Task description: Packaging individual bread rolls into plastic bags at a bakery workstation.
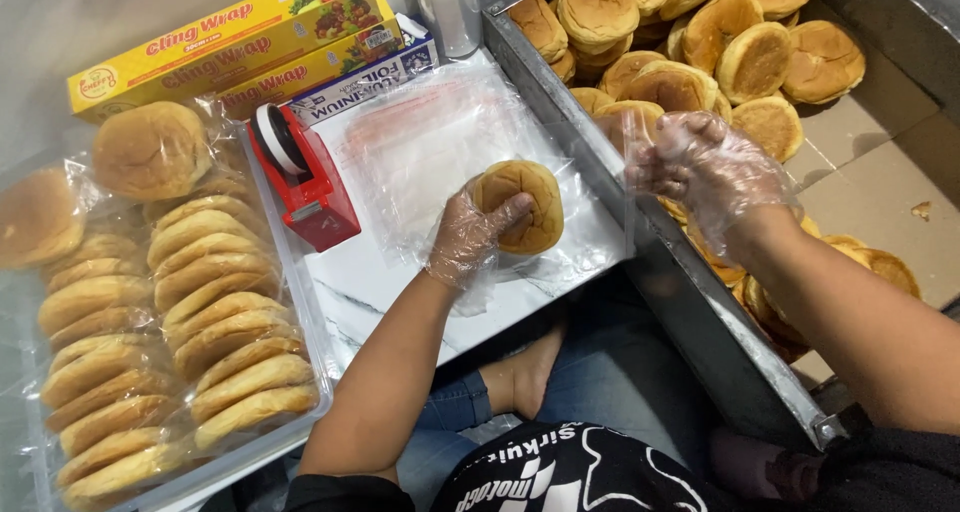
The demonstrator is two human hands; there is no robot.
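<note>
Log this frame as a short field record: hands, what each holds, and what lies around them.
left hand: gloved left hand grips one bun over the stack of clear bags
right hand: gloved right hand pinches a clear plastic bag at the bin edge
right side: metal bin of loose buns
left side: clear tray of bagged buns
tools: red tape dispenser, yellow wrap boxes
surface: white marbled board

Thin clear plastic gloves on left hand (468,240) and right hand (712,167). Matt golden bun (520,204). Glossy clear plastic bags (440,142). Dull grey metal tray (690,302). Glossy red plastic tape dispenser (305,177). Polished marble-look board (400,282).
</note>
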